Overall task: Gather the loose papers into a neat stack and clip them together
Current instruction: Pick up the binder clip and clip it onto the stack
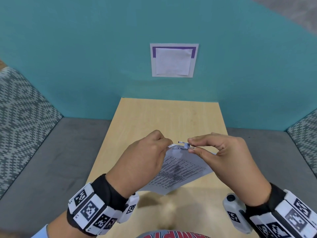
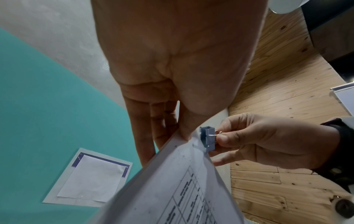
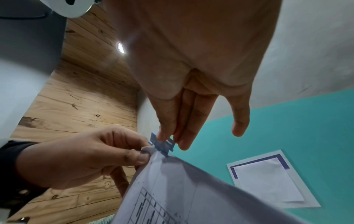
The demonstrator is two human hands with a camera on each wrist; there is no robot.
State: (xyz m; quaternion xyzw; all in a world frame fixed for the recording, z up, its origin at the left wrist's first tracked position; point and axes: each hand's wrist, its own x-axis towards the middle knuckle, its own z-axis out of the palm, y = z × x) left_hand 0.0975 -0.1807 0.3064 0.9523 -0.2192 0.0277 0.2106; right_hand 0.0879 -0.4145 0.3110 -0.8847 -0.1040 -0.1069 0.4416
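Note:
A stack of printed white papers [image 1: 180,170] hangs in the air above the wooden table [image 1: 154,114]. My left hand [image 1: 147,155] pinches the stack's top corner between thumb and fingers. A small blue binder clip [image 2: 207,140] with silver wire handles [image 1: 186,145] sits at that same corner. My right hand [image 1: 217,152] squeezes the clip's handles between thumb and forefinger, so its jaws stand apart at the paper's edge [image 3: 161,145]. The papers [image 3: 191,192] slope down toward me.
A sheet with a purple border [image 1: 174,60] is fixed to the teal wall behind the table. Grey patterned cushions [image 1: 22,117] flank the table left and right. A wooden ceiling [image 3: 80,98] shows in the wrist views.

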